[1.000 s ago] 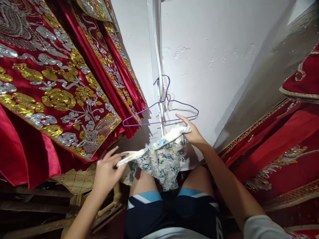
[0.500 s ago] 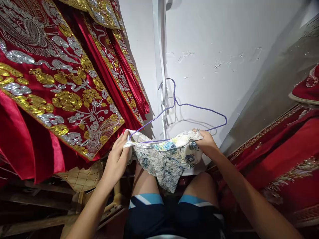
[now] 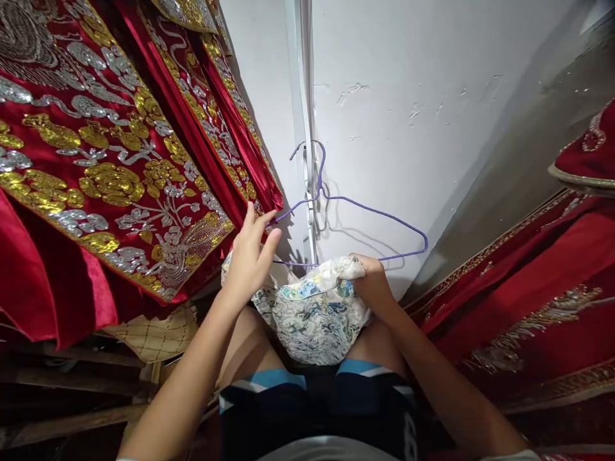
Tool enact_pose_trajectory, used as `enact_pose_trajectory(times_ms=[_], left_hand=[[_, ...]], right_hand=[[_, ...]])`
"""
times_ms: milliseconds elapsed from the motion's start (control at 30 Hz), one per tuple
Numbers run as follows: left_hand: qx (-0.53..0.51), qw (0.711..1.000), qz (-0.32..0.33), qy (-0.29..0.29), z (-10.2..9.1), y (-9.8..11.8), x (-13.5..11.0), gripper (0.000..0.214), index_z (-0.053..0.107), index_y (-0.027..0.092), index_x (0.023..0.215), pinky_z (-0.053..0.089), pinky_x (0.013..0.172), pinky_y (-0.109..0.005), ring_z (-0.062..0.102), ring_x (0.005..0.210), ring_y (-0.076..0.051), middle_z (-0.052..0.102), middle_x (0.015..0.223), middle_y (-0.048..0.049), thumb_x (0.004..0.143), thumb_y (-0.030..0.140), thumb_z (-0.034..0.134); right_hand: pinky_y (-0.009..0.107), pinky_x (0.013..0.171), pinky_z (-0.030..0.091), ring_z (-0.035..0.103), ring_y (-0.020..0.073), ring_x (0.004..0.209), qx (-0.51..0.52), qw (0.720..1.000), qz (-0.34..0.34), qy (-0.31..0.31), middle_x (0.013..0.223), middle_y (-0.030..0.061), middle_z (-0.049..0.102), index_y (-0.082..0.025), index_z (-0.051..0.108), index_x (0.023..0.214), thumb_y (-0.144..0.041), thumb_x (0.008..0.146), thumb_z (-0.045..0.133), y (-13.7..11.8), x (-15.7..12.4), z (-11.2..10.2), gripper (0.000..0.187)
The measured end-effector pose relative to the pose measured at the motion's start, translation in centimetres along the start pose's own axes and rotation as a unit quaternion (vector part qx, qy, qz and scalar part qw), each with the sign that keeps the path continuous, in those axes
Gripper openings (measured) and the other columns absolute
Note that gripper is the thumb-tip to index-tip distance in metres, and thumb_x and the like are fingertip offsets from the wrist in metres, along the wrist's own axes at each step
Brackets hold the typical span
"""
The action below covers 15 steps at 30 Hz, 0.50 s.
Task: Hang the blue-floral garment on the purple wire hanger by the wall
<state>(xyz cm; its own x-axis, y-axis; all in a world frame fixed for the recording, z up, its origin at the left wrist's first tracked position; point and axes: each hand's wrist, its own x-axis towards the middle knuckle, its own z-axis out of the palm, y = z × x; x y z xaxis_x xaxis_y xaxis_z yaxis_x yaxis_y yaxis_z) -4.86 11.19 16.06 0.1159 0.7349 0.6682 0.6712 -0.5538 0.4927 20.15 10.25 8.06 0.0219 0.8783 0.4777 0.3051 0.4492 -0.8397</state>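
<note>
A purple clothes hanger (image 3: 389, 218) stands against the white wall, hook uppermost, near a narrow metal strip. Its left end passes behind my left hand (image 3: 252, 256), whose fingers are spread beside the wire. A white floral-printed garment (image 3: 312, 326) with blue, grey and yellow pattern bunches over my thighs, below the hanger's bottom bar. Part of its left side shows behind my left hand. My right hand (image 3: 372, 278) is closed on the garment's upper right edge, just under the bar; its fingertips are partly hidden.
Red satin costumes with gold and silver embroidery (image 3: 115, 186) hang at the left. More red beaded cloth (image 3: 542, 301) lies along the right side. Wooden bars (image 3: 72, 384) and a yellowish quilted cloth (image 3: 158, 333) are at the lower left. Behind is the white wall (image 3: 394, 70).
My left hand has let go of the garment's left edge and risen, its fingers spreading near the hanger wire. My right hand keeps its grip, and the garment hangs fuller.
</note>
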Motion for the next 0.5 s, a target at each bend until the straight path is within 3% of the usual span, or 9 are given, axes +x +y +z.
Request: enact_pose_trajectory(times_ms=[100, 167, 233, 333, 500], left_hand=[[-0.014, 0.998, 0.012, 0.062, 0.3, -1.0, -0.1, 0.042, 0.06, 0.021, 0.131, 0.031, 0.119, -0.046, 0.035, 0.149, -0.028, 0.038, 0.16, -0.0133, 0.102, 0.048, 0.045], [-0.018, 0.994, -0.024, 0.101, -0.1, -1.8, -0.1, 0.04, 0.062, 0.019, 0.124, 0.04, 0.111, -0.041, 0.05, 0.136, -0.026, 0.055, 0.145, -0.0133, 0.101, 0.048, 0.046], [-0.016, 0.993, -0.093, 0.07, -0.5, -2.5, -0.1, 0.042, 0.065, 0.018, 0.116, 0.046, 0.099, -0.037, 0.063, 0.115, -0.026, 0.069, 0.122, -0.0121, 0.1, 0.051, 0.044], [0.033, 0.988, -0.153, 0.012, -0.1, -2.4, 0.0, 0.048, 0.07, 0.019, 0.102, 0.045, 0.083, -0.034, 0.066, 0.097, -0.026, 0.072, 0.1, -0.0093, 0.101, 0.055, 0.037], [0.16, 0.984, -0.081, 0.006, 2.3, 0.4, 1.7, 0.045, 0.071, 0.02, 0.093, 0.035, 0.068, -0.03, 0.061, 0.081, -0.025, 0.069, 0.086, -0.0076, 0.101, 0.05, 0.038]], right_hand=[[0.027, 0.053, 0.024, 0.03, 0.0117, 0.057, -0.01, 1.0, -0.014, -0.004, 0.055, -0.0052, 0.033, -0.023, 0.034, 0.056, -0.021, 0.068, 0.046, 0.0, -0.2, 0.0, 0.018], [0.027, 0.053, 0.023, 0.03, 0.0118, 0.057, -0.008, 1.0, -0.022, -0.008, 0.056, -0.0053, 0.031, -0.024, 0.032, 0.057, -0.022, 0.07, 0.048, -0.1, -0.3, -0.2, 0.021], [0.027, 0.053, 0.022, 0.028, 0.0118, 0.058, -0.007, 1.0, -0.019, -0.009, 0.057, -0.0052, 0.03, -0.024, 0.032, 0.057, -0.022, 0.071, 0.049, -0.2, -0.4, -0.4, 0.022], [0.028, 0.053, 0.021, 0.027, 0.012, 0.058, -0.005, 1.0, -0.002, -0.008, 0.057, -0.005, 0.029, -0.024, 0.03, 0.056, -0.02, 0.07, 0.048, -0.2, -0.6, -0.3, 0.023], [0.028, 0.054, 0.023, 0.029, 0.0123, 0.057, -0.02, 1.0, 0.011, -0.016, 0.056, -0.0048, 0.03, -0.024, 0.03, 0.058, -0.019, 0.07, 0.047, -0.3, -0.8, 0.4, 0.022]])
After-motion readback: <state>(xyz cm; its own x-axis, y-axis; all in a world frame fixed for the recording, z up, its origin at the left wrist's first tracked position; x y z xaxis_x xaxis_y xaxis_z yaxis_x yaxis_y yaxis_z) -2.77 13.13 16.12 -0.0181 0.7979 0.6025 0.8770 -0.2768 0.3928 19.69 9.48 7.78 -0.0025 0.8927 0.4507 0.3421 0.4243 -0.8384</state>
